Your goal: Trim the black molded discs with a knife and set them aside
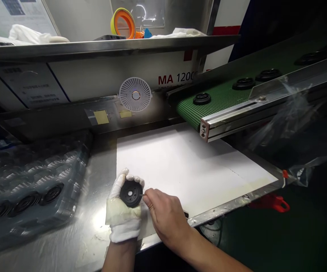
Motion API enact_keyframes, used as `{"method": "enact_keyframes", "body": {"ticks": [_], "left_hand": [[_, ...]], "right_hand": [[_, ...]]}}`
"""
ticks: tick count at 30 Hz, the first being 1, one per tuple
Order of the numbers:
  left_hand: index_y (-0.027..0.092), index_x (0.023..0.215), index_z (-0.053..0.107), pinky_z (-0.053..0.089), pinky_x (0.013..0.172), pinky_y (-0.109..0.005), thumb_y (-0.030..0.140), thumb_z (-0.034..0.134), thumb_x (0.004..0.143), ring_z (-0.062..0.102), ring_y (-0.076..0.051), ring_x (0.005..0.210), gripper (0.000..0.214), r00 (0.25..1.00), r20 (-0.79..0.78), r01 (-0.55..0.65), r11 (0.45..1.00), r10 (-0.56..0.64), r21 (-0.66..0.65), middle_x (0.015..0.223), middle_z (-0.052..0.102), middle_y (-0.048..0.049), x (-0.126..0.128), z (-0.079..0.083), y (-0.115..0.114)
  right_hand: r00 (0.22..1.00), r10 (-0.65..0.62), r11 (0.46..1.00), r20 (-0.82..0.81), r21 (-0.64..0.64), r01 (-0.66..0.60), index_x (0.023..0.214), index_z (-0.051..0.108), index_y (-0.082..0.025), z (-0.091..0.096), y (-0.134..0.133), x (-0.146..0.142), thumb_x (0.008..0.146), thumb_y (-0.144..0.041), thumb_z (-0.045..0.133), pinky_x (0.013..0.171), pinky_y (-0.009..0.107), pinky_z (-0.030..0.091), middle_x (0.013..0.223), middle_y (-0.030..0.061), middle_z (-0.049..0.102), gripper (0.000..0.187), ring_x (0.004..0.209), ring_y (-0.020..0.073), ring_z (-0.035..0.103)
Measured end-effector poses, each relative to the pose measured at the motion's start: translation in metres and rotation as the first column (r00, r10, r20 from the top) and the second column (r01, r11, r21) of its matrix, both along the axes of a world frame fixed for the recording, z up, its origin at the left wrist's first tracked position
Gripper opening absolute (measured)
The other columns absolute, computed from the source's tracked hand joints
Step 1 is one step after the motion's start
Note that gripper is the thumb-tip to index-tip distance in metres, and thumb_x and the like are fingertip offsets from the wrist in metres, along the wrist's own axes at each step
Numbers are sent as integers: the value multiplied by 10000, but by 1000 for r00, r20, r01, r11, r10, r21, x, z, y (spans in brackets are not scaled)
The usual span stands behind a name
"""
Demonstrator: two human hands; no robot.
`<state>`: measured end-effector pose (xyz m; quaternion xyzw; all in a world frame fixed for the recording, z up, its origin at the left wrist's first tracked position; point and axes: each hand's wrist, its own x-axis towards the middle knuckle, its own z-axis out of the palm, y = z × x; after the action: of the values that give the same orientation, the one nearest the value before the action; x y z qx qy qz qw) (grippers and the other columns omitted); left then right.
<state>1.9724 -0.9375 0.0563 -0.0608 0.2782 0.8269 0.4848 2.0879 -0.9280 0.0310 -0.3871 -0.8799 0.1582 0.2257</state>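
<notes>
Head view gives me both hands low in the middle, near the front edge of the tabletop. My left hand, in a white glove, is closed around a black disc; the disc sits in the palm with the fingers curled round its far side, its face with the centre hole turned toward me. My right hand, bare, has thumb and fingers pinched together on a thin tool, mostly hidden by the grip, whose tip meets the disc's right rim. By the heel of that hand I see a short dark end; I cannot tell whether it belongs to the same tool.

I have the disc above the left part of a white sheet spread on the tabletop. Well to the left of the hands, a clear plastic tray holds more black rings. Beyond the sheet, to the right, a green conveyor belt carries ringed black pieces. A small round fan stands behind the sheet, below a metal shelf bearing a tape roll.
</notes>
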Motion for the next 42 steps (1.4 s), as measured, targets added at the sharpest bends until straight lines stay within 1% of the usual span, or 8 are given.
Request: {"method": "enact_keyframes", "body": {"ticks": [6, 10, 13, 23, 27, 30, 34, 42], "left_hand": [[191, 905, 640, 528, 701, -262, 146, 632, 735, 578, -102, 657, 176, 992, -81, -98, 995, 100, 32, 699, 583, 15, 0, -10, 0], [173, 1081, 625, 525, 798, -405, 195, 576, 755, 617, -228, 889, 330, 985, -103, 144, 989, -140, 36, 923, 646, -90, -5, -6, -13], [114, 1044, 639, 535, 713, -394, 194, 549, 725, 614, -235, 791, 341, 972, -79, 225, 973, -221, 51, 833, 631, -109, -9, 0, -18], [177, 808, 643, 534, 683, -279, 202, 649, 744, 585, -114, 646, 70, 998, -51, -21, 1000, 20, -7, 701, 602, 7, 1, -8, -4], [169, 1041, 641, 525, 803, -404, 205, 598, 750, 620, -230, 905, 297, 990, -103, 102, 995, -100, 15, 961, 653, -95, 2, -6, -12], [131, 1039, 636, 532, 729, -401, 201, 569, 725, 617, -230, 812, 328, 975, -127, 192, 980, -185, 46, 873, 641, -101, 1, -4, -16], [143, 893, 646, 521, 654, -302, 181, 593, 743, 574, -143, 667, 163, 989, -121, 83, 996, -79, 26, 697, 578, -21, 3, -6, -9], [191, 950, 647, 525, 804, -319, 169, 621, 765, 613, -127, 759, 189, 988, -132, -74, 997, 77, 30, 785, 631, -1, 8, -14, -7]], "right_hand": [[999, 36, 999, 12, 24, -36, 868, 491, -231, -5, -11, -8, 995, -312, 276, 569, 274, 281, 762, -5, 601, 263, 656, 163, 549], [997, 79, 996, -6, -26, -79, 859, 495, -226, -1, -7, -4, 994, -308, 305, 606, 257, 318, 783, -4, 604, 247, 698, 157, 562], [999, 41, 999, -21, -27, -41, 869, 496, -228, 1, -4, 0, 998, -316, 295, 622, 258, 327, 786, -3, 601, 255, 712, 160, 565], [1000, -2, 1000, -2, 20, 2, 844, 499, -225, -2, -16, -5, 985, -280, 319, 563, 280, 271, 747, -8, 600, 236, 643, 160, 546], [998, 57, 998, -9, 3, -57, 862, 511, -222, -1, -12, 0, 992, -289, 315, 587, 268, 303, 770, 0, 611, 244, 685, 158, 563], [1000, 5, 1000, -14, -10, -6, 868, 518, -221, 0, -7, 3, 995, -307, 318, 594, 266, 318, 782, 3, 616, 252, 692, 158, 569], [999, -40, 999, 2, -9, 40, 850, 513, -219, -2, -9, 3, 985, -297, 338, 580, 265, 309, 757, -1, 608, 234, 661, 158, 559], [1000, 18, 999, -2, -36, -18, 842, 493, -224, -1, -18, 0, 984, -285, 321, 572, 256, 311, 758, -6, 597, 232, 642, 152, 538]]}}
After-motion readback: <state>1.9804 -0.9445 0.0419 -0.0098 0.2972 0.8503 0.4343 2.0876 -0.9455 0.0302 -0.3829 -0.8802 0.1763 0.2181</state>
